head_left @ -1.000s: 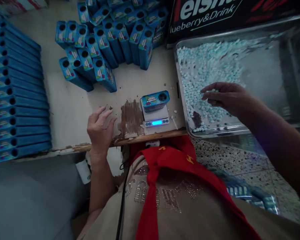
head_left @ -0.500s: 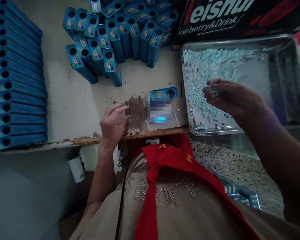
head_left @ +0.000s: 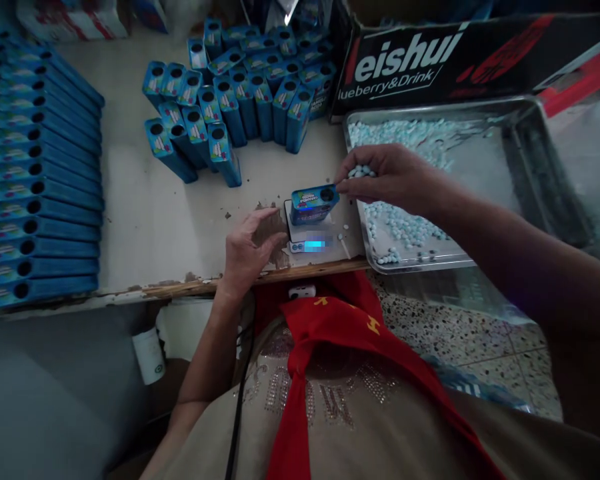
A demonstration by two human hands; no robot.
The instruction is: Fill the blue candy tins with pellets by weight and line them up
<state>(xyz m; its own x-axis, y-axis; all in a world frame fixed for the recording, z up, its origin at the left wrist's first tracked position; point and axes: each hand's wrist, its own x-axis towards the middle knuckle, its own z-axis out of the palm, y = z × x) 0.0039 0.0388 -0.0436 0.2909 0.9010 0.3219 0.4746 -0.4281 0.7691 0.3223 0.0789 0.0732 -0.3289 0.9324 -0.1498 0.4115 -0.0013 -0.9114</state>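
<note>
Head view: A worker leaned over a worn white table (head_left: 165,227), where a small scale (head_left: 303,232) sat at the near edge.
Blue box (head_left: 310,200): It stood on the scale, its dark opening to the right; the lit display was blurred out.
Right hand (head_left: 380,177): Its fingers curled around a small handful of pale blue pellets (head_left: 361,171), the tips at the box's right end; whether they touched could not be told.
Left hand (head_left: 253,250): It hung empty, thumb and fingers parted, just left of the scale.
Shift: The right hand had crossed from the metal tray (head_left: 480,157) to the box while the left drew closer, apparently moving the work from tray to scale.
Far side: More blue boxes (head_left: 263,113) stood clustered beside a black carton (head_left: 410,67).
</note>
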